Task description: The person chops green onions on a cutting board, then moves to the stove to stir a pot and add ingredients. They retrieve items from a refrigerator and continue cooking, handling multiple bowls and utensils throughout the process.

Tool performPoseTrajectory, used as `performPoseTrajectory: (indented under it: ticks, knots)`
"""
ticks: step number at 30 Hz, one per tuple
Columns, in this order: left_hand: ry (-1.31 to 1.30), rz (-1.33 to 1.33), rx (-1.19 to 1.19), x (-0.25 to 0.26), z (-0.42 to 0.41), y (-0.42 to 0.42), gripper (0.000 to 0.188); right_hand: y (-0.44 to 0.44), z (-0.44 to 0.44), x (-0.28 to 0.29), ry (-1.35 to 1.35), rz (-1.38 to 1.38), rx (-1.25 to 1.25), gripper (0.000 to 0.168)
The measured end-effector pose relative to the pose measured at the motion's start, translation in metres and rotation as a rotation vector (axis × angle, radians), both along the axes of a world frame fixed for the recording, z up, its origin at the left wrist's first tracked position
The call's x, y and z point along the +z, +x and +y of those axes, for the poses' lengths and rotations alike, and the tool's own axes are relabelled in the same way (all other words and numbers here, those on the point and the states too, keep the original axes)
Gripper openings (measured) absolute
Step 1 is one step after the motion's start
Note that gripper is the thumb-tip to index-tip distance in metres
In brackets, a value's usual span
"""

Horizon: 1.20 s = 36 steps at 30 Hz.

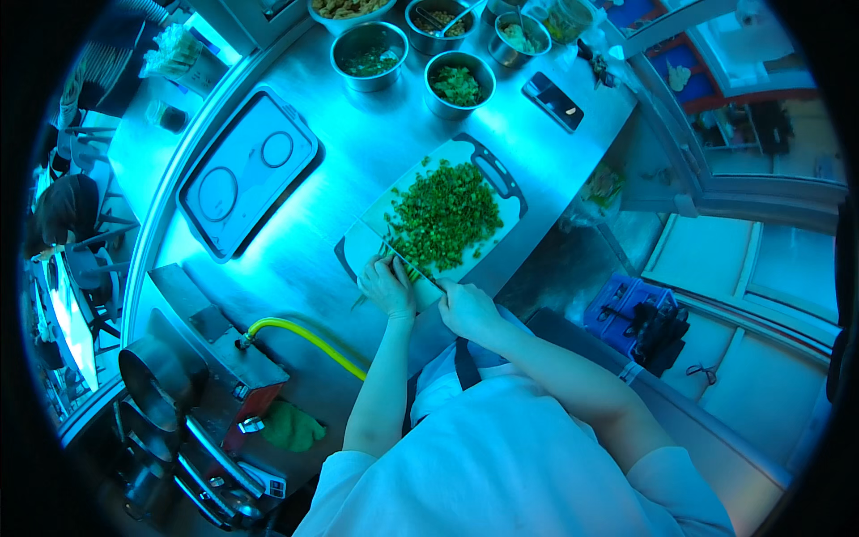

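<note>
A cutting board (362, 252) with dark ends lies at a slant on the steel worktop in front of me. Chopped green herbs or scallions (446, 215) are heaped across its far part. My right hand (470, 312) grips the handle of a knife (401, 257), whose blade stretches away to the upper left over the board. On the near side of the blade, my left hand (388, 285) presses a bunch of green stalks (415, 274) to the board with curled fingers. The hand partly covers the stalks, and some ends stick out below it.
Steel bowls of chopped greens (460, 84) and other ingredients stand along the far side, near a phone (553, 102). A tray (248, 174) lies to the left. A yellow hose (305, 329) runs from a burner unit (221, 349) with pans (161, 382). Blue crates (621, 312) sit lower right.
</note>
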<state>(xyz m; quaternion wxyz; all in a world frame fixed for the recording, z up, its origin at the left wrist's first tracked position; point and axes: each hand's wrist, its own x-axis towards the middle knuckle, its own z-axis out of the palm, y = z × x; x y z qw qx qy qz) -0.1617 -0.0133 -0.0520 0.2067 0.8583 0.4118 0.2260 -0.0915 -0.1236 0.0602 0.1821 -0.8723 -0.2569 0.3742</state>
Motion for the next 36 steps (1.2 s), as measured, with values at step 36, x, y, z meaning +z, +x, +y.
performPoseTrajectory:
  ticks: [36]
  knots:
    - [-0.024,0.060,0.032,-0.008,0.001,0.001,0.014,0.000,0.027,-0.029,0.208,0.053,-0.099,0.020]
